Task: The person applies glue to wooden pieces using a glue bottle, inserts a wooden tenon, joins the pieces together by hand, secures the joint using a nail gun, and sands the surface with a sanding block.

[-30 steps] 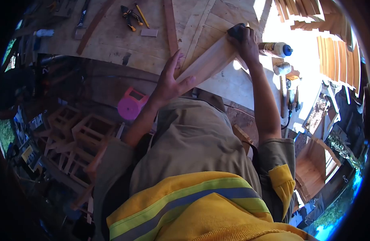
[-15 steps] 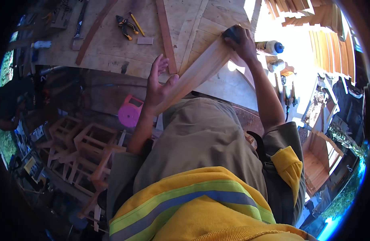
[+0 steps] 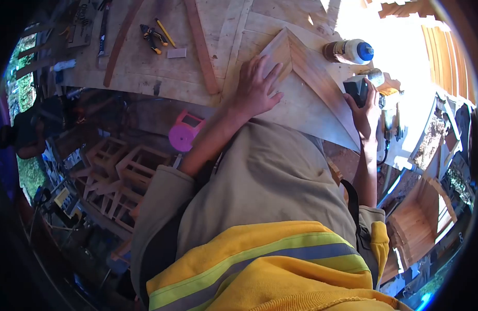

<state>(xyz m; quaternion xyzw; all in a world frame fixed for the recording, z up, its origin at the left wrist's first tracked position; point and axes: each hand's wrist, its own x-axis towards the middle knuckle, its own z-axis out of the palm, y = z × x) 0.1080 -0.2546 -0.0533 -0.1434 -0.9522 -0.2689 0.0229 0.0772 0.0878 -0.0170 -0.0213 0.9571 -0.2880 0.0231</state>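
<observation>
An angled wooden piece (image 3: pixel 318 65), two boards meeting in a point at the far end, lies on the plywood table (image 3: pixel 197 85). My left hand (image 3: pixel 255 89) rests with spread fingers on its left board and holds nothing. To the right of the other board, my right hand (image 3: pixel 367 111) is wrapped round a black block (image 3: pixel 357 90). A bottle with a blue cap (image 3: pixel 348 52) lies just beyond that hand. Black-and-orange pliers (image 3: pixel 153 39), a yellow pencil (image 3: pixel 165 33) and a small pale block (image 3: pixel 177 53) are on the table to the left.
Long wooden strips (image 3: pixel 201 46) lie across the table. A pink object (image 3: pixel 183 136) is below the table edge. Wooden frames (image 3: pixel 130 171) stand at the lower left, near another person (image 3: pixel 39 124). A wooden box (image 3: pixel 418 223) is at the lower right.
The right hand has moved right and nearer with the black block. The left hand has moved onto the wood with its fingers spread. The angled piece's peak and right board now show.
</observation>
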